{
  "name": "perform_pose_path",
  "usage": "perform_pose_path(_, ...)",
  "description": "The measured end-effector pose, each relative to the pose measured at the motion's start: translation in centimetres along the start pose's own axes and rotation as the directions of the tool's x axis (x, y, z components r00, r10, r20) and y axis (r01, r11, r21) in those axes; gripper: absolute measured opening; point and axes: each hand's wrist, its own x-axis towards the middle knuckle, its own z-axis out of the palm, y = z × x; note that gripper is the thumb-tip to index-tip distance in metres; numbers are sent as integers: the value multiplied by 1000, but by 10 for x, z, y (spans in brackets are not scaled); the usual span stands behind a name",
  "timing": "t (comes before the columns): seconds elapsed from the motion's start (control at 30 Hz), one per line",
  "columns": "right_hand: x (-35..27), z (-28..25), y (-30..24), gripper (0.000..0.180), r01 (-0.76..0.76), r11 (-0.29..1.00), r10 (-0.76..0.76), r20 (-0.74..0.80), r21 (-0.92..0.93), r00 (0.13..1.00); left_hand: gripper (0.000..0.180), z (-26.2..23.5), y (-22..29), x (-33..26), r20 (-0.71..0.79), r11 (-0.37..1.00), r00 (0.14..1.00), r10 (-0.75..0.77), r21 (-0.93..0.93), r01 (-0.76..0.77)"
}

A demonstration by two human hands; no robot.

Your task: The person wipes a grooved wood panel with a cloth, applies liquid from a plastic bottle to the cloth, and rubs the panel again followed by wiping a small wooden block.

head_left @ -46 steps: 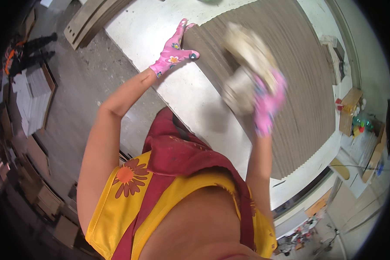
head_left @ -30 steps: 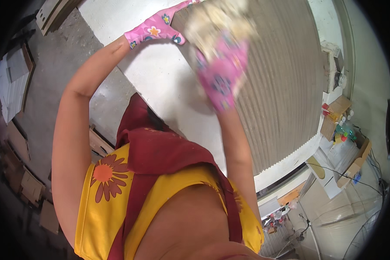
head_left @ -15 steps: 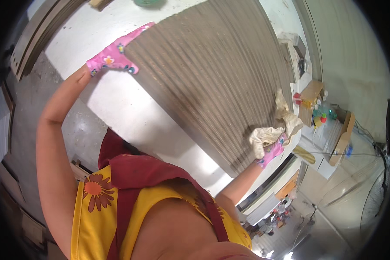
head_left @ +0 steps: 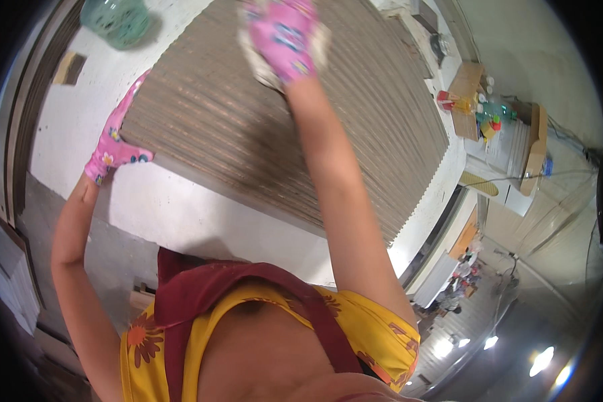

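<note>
A wide grey-brown panel (head_left: 201, 127) with ridges running along it lies on a white table. At its near left corner rests my left hand (head_left: 114, 144) in a pink flowered glove. Its fingers stretch along the left edge and its thumb lies apart along the near edge. My right hand (head_left: 287, 37), in a matching glove and blurred by motion, presses a cream cloth (head_left: 320, 50) onto the ridges towards the far side. The bunched cloth shows around the glove; the part beneath is hidden.
A green translucent tub (head_left: 117, 23) and a small block (head_left: 69, 69) sit on the white table (head_left: 181, 204), left of the panel. Beyond its right side are a cardboard box (head_left: 465, 87), small bottles (head_left: 492, 110) and loose cables.
My right hand has swept the cloth from the panel's near right end to its far side. My view has turned, so the panel and my left hand appear lower and further left.
</note>
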Motion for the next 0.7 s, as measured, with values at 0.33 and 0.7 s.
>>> perform_pose_path(0.33,11,-28,136,48,-147,941,161,21,-306,987,124,8,-14,-8,-56,994,992,-109,-35,107)
perform_pose_path(0.7,-256,-240,417,42,-738,242,797,-305,-630,521,129,6,-18,-14,-27,974,981,-191,-129,186)
